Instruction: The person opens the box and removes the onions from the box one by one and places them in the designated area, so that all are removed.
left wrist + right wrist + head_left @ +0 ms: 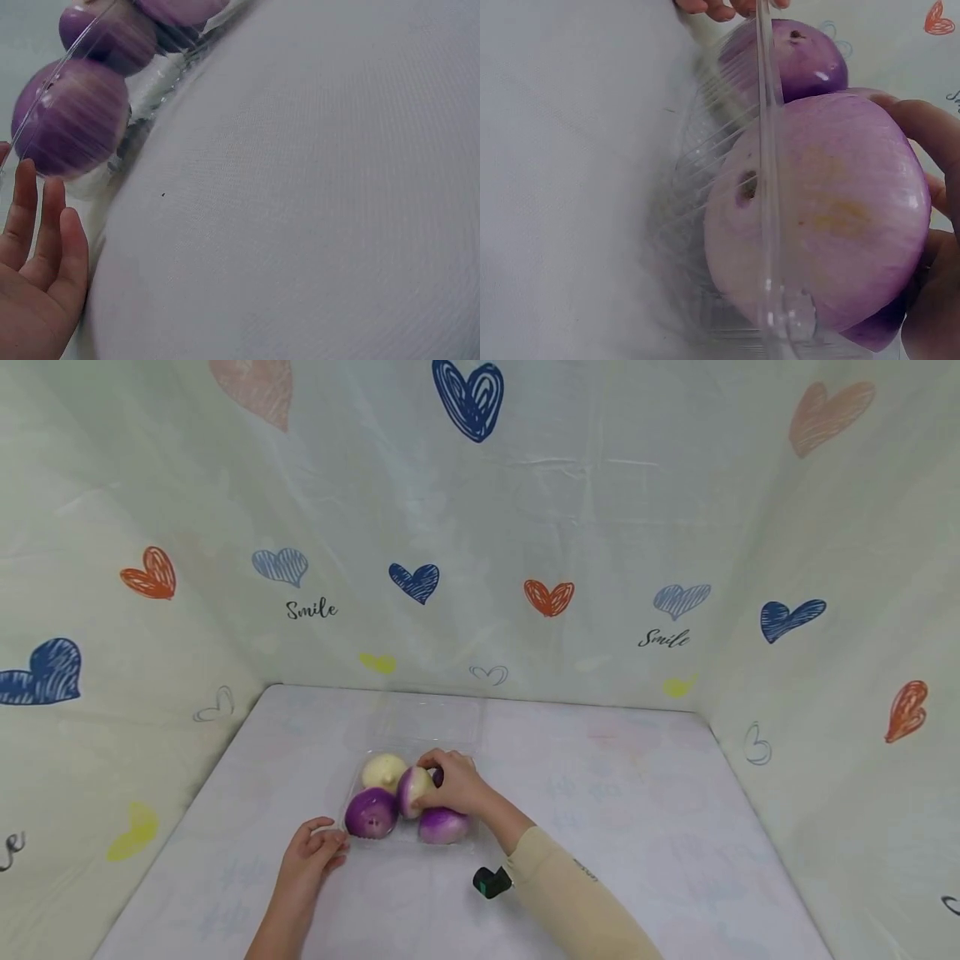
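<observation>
A clear plastic clamshell box (pixel 407 842) holds several purple-and-white turnips. My right hand (pixel 459 787) reaches in from the right and grips one turnip (pixel 413 792) between thumb and fingers, in the middle of the group. Around it lie a pale turnip (pixel 385 771) behind, a deep purple turnip (pixel 372 814) at the front left and a lighter purple turnip (pixel 444 826) at the front right. That last one fills much of the right wrist view behind the box rim (pixel 768 150). My left hand (pixel 311 852) has relaxed fingers, their tips right at the box's front left corner.
The box's clear lid (pixel 427 718) lies folded back behind it. A small black object with a green patch (pixel 492 882) shows beside the right sleeve (pixel 570 893). Heart-printed sheeting (pixel 600 527) stands around the white table (pixel 637 827) at the back and sides.
</observation>
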`<state>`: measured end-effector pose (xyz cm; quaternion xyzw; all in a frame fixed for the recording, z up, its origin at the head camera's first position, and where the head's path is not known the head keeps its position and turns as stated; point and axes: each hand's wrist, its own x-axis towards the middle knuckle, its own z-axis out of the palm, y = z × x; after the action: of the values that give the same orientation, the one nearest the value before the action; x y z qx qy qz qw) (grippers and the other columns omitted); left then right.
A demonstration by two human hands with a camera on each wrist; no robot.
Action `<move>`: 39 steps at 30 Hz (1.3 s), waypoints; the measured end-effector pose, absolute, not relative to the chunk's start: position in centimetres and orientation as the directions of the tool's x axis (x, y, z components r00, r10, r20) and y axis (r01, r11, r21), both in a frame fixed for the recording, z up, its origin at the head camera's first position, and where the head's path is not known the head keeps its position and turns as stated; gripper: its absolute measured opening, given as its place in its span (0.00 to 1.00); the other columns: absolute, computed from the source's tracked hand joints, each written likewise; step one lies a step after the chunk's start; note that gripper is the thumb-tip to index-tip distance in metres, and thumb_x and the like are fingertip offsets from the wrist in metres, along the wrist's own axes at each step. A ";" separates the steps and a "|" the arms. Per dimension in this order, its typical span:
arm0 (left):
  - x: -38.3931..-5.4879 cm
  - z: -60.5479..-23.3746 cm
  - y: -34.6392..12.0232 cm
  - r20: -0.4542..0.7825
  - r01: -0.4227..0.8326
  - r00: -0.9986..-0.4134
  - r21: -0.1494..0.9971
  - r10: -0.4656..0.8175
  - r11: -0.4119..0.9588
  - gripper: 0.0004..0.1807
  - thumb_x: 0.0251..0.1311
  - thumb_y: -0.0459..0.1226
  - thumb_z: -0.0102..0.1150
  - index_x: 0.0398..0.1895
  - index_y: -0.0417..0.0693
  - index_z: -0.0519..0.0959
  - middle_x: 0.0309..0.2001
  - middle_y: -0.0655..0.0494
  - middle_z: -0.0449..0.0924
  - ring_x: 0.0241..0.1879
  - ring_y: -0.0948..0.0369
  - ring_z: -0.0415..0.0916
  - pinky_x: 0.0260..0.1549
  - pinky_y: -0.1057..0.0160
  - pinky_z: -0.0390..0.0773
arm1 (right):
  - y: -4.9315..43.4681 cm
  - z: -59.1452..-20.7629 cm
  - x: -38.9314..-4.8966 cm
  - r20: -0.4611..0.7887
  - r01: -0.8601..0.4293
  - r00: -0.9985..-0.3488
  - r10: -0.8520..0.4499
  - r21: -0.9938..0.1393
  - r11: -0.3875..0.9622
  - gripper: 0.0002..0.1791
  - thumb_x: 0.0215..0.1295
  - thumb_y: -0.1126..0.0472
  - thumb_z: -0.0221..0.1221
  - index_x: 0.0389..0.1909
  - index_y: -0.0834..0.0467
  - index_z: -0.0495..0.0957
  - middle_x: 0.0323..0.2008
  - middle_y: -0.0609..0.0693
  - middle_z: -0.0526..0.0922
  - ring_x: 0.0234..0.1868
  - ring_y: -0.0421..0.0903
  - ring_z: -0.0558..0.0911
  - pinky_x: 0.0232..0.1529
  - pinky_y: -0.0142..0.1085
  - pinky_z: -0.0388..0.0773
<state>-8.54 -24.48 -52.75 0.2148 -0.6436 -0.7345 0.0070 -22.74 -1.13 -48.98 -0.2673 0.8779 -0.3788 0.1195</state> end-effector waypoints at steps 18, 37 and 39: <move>-9.1 -53.1 -23.7 -0.273 -0.252 -0.933 0.961 -0.235 -0.117 0.18 0.66 0.29 0.55 0.55 0.37 0.63 0.30 0.63 0.83 0.33 0.65 0.79 0.35 0.68 0.77 | 1.6 -47.9 -21.7 0.114 -0.198 -0.900 -0.421 -0.967 0.161 0.32 0.55 0.65 0.69 0.60 0.56 0.67 0.56 0.56 0.76 0.55 0.52 0.78 0.52 0.47 0.75; -9.2 -53.5 -22.8 -0.262 -0.232 -0.938 0.961 -0.228 -0.153 0.16 0.68 0.29 0.52 0.56 0.40 0.63 0.30 0.62 0.84 0.32 0.64 0.80 0.35 0.67 0.77 | 5.7 -45.1 -18.5 0.119 -0.124 -0.981 -0.156 -0.992 0.020 0.31 0.58 0.72 0.60 0.64 0.62 0.64 0.64 0.60 0.66 0.51 0.51 0.77 0.43 0.36 0.77; -9.2 -53.5 -22.7 -0.259 -0.227 -0.938 0.961 -0.229 -0.157 0.16 0.68 0.30 0.52 0.55 0.39 0.64 0.30 0.61 0.84 0.32 0.64 0.81 0.35 0.66 0.77 | 6.1 -45.4 -18.5 0.118 -0.120 -0.987 -0.113 -0.993 0.013 0.32 0.57 0.72 0.61 0.64 0.64 0.65 0.64 0.60 0.67 0.51 0.50 0.76 0.44 0.37 0.76</move>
<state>-9.19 -22.72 -53.49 0.1756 -0.6491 -0.7401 0.0007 -18.55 6.06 -45.42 -0.0819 0.7117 -0.6977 -0.0027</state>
